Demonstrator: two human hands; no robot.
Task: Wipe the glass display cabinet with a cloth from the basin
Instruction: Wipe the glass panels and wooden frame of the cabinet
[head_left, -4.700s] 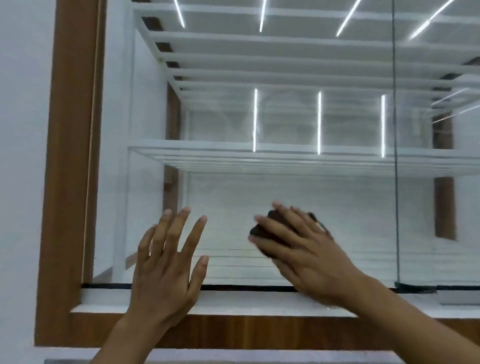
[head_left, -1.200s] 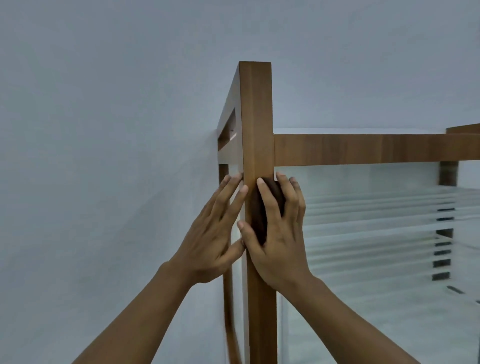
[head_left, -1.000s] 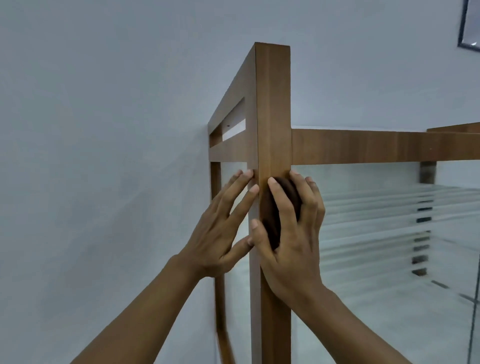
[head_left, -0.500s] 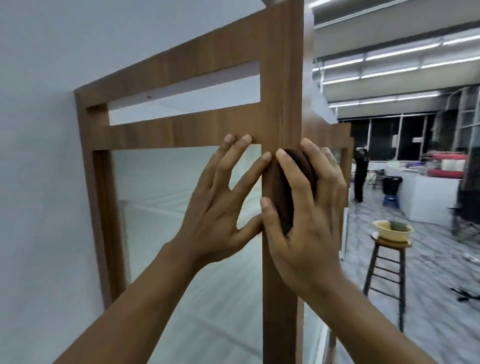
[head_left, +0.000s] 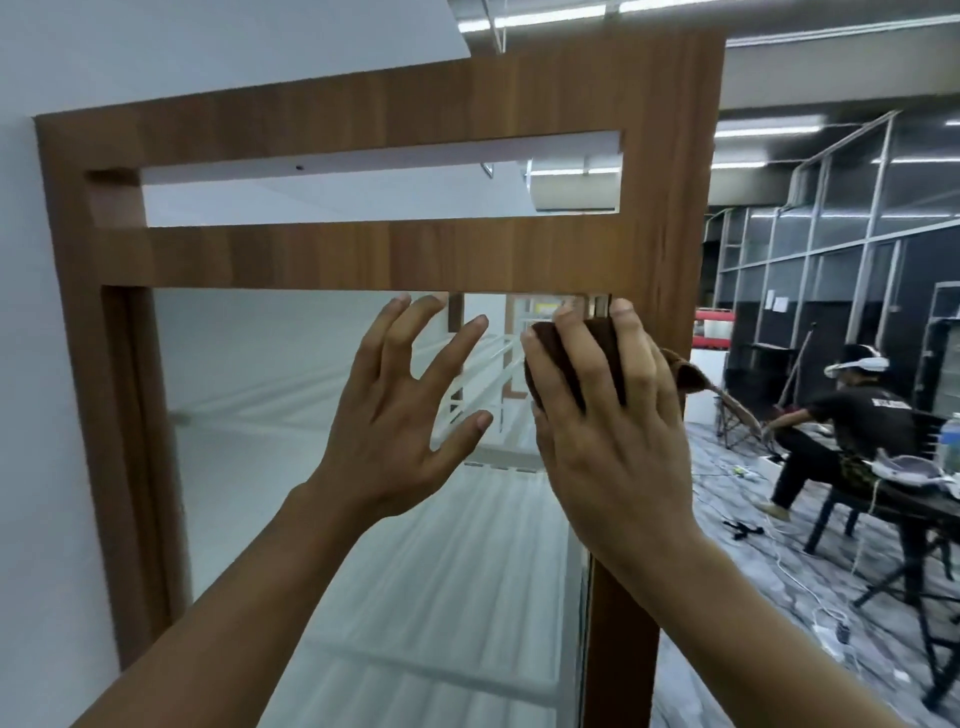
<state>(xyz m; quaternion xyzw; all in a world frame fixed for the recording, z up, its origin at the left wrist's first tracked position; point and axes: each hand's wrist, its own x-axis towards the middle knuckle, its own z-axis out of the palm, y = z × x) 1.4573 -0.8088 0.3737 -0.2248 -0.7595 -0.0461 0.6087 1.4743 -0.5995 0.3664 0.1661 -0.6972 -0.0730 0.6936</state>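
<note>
The glass display cabinet (head_left: 363, 260) has a brown wooden frame, and I face its narrow side panel of glass (head_left: 291, 415). My right hand (head_left: 608, 431) presses a dark brown cloth (head_left: 576, 358) flat against the top right corner of that glass, beside the corner post. A corner of the cloth sticks out past the post. My left hand (head_left: 400, 410) is spread flat on the glass just left of the cloth, fingers apart, holding nothing. White glass shelves show through the panel.
A white wall (head_left: 31, 467) closes off the left side of the cabinet. To the right, a seated person in black (head_left: 852, 431) sits at a dark table (head_left: 924, 509) with a bottle. Cables lie on the patterned floor (head_left: 769, 571). Metal-framed partitions stand behind.
My view has swung round from the cabinet's front to its side. Both hands slid from the corner post onto the side glass, the cloth now at the top right corner of the pane.
</note>
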